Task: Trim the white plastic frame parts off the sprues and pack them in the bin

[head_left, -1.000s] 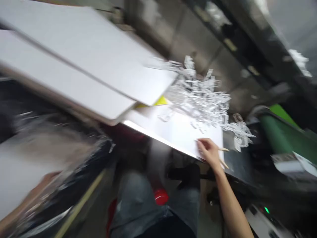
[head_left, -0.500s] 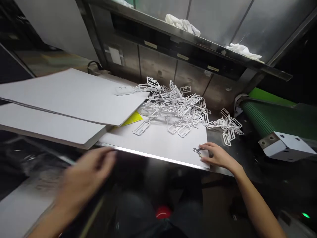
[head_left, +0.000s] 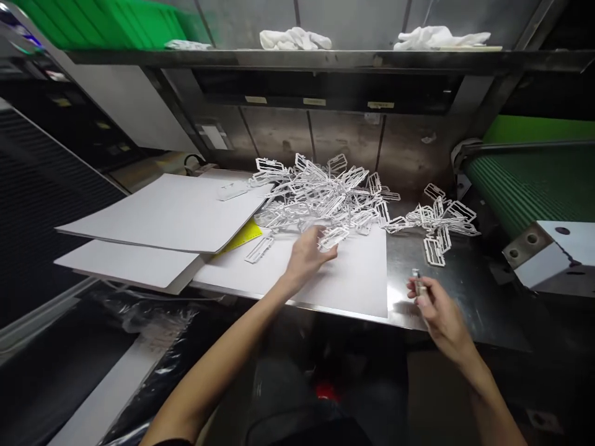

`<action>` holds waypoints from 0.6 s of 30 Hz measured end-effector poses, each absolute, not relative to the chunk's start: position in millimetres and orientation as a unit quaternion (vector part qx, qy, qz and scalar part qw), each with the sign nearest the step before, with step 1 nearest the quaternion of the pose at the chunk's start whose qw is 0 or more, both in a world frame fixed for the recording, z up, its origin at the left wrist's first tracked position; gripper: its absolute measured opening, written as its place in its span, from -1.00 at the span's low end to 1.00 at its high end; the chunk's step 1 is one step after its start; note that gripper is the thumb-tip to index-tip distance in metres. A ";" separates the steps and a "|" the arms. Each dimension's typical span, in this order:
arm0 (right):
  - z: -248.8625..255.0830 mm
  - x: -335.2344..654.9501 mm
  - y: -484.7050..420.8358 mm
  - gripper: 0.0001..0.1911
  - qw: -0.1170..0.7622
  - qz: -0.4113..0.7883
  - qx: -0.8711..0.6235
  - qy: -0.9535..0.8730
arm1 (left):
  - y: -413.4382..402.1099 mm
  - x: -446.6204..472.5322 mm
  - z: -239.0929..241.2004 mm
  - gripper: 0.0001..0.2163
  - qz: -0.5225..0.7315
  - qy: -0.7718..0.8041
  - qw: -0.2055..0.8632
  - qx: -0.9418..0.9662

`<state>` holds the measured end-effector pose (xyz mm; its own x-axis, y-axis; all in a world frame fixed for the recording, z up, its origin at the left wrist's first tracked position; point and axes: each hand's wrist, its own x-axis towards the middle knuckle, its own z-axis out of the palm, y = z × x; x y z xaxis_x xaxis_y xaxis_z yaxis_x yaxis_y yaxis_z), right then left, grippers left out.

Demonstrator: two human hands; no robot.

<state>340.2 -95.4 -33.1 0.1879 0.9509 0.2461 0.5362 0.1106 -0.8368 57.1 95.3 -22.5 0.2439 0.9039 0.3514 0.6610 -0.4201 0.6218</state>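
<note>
1. I'm seeing open room along the front of the white sheet [head_left: 356,288], right of the left hand [head_left: 307,257].
2. A heap of white frames [head_left: 325,192] is blocking the way behind that hand.
3. Bare metal table [head_left: 402,257] is leaving a gap between the right hand [head_left: 439,310] and the smaller heap [head_left: 434,226] beyond it.
4. Stacked boards [head_left: 158,217] are obstructing the left side.
5. The white block [head_left: 560,254] is hemming in the right, and the shelf [head_left: 325,60] is overhanging the back.
</note>
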 end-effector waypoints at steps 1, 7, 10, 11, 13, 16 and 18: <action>-36.2 341.8 -96.2 -0.64 0.504 0.241 -0.627 -0.542 | 88.3 47.7 -17.8 -0.51 0.356 0.504 0.194 0.763; -40.9 330.9 -71.9 -0.47 0.618 0.360 -0.590 -0.375 | 14.0 -2.7 -22.5 -0.43 0.438 0.425 0.480 0.630; -38.0 312.8 -68.2 -0.47 0.606 0.406 -0.572 -0.376 | -21.8 -27.1 -33.4 -0.48 0.453 0.430 0.515 0.588; -36.1 305.8 -71.0 -0.50 0.611 0.407 -0.561 -0.382 | -31.5 -35.3 -36.3 -0.55 0.464 0.443 0.503 0.579; -30.6 291.1 -81.3 -0.59 0.619 0.405 -0.540 -0.401 | -47.1 -51.3 -40.7 -0.67 0.485 0.477 0.466 0.566; -20.4 270.7 -100.4 -0.69 0.613 0.407 -0.520 -0.433 | -62.6 -71.3 -44.7 -0.77 0.500 0.516 0.426 0.550; -14.1 259.6 -110.4 -0.70 0.608 0.395 -0.524 -0.446 | -68.6 -80.4 -45.4 -0.83 0.513 0.521 0.418 0.539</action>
<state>259.6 -110.4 -14.1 0.2890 0.9487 0.1284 -0.0133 0.1381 -0.9903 -80.4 -68.6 -45.4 -0.0698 0.9906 0.1180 0.1329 -0.1080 0.9852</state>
